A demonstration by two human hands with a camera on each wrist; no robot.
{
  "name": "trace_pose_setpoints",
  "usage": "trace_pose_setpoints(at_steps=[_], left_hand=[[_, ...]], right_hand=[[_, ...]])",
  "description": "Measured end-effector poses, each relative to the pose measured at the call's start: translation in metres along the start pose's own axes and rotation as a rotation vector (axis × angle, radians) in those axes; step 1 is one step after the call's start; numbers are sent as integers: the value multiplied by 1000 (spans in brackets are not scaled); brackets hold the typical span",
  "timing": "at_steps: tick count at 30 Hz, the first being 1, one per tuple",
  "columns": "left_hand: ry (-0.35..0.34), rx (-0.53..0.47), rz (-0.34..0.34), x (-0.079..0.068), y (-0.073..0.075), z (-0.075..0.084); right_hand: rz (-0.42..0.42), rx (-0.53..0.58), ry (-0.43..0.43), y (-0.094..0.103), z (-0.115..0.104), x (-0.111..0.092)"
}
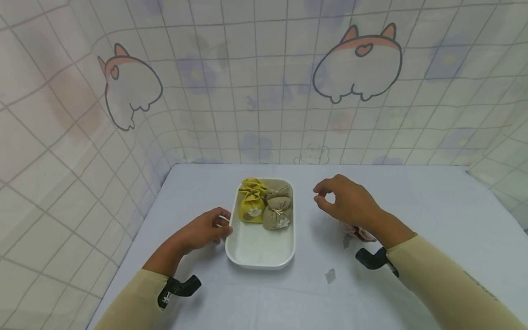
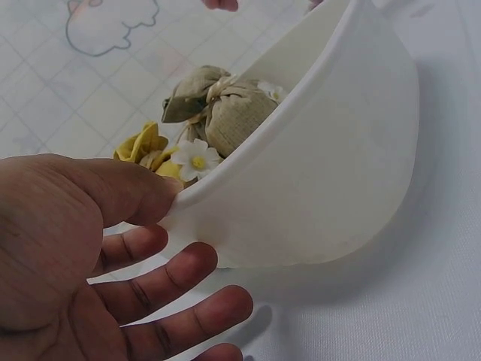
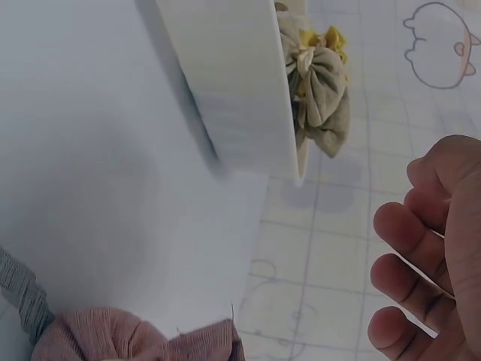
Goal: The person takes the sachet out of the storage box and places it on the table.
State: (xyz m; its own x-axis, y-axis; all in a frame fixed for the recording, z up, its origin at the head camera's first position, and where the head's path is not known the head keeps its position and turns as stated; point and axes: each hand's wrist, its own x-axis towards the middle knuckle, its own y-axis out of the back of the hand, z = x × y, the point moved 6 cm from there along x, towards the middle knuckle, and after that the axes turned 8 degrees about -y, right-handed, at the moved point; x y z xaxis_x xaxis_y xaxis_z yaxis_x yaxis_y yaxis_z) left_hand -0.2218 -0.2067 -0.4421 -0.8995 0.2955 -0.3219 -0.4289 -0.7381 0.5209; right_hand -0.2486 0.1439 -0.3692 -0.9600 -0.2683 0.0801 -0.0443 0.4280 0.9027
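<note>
My left hand (image 1: 208, 228) is at the left side of a white tray (image 1: 260, 247); in the left wrist view its thumb touches the rim and the other fingers spread loosely beside the wall. At the tray's far end sit a yellow drawstring pouch (image 1: 251, 211) with a white flower and a beige pouch (image 1: 276, 215), also flowered. More gathered yellow and beige cloth lies behind them. To the right of the tray, my right hand (image 1: 350, 199) hovers with loosely bent fingers and nothing between them. Pink ribbed cloth (image 3: 105, 335) lies below it, partly hidden by the wrist.
A small grey patch (image 1: 330, 275) shows on the white tabletop (image 1: 268, 302). Grid-patterned curtains (image 1: 255, 114) with animal drawings enclose the back and sides. Black wrist mounts (image 1: 181, 288) stick out from both sleeves.
</note>
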Motion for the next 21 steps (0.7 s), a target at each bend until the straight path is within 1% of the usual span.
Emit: trace_pose_setpoints(at_steps=[11,17,21], left_hand=[[-7,-6,-2,2,-1,-3],[-7,-4,-3,3,-1,-5],[-8,-3,-2,3,0,-5]], right_hand=[[-41,34,23,-13,-15,5],[-46,25,13,-18,-19,9],[-64,18,7,-21,-23,12]])
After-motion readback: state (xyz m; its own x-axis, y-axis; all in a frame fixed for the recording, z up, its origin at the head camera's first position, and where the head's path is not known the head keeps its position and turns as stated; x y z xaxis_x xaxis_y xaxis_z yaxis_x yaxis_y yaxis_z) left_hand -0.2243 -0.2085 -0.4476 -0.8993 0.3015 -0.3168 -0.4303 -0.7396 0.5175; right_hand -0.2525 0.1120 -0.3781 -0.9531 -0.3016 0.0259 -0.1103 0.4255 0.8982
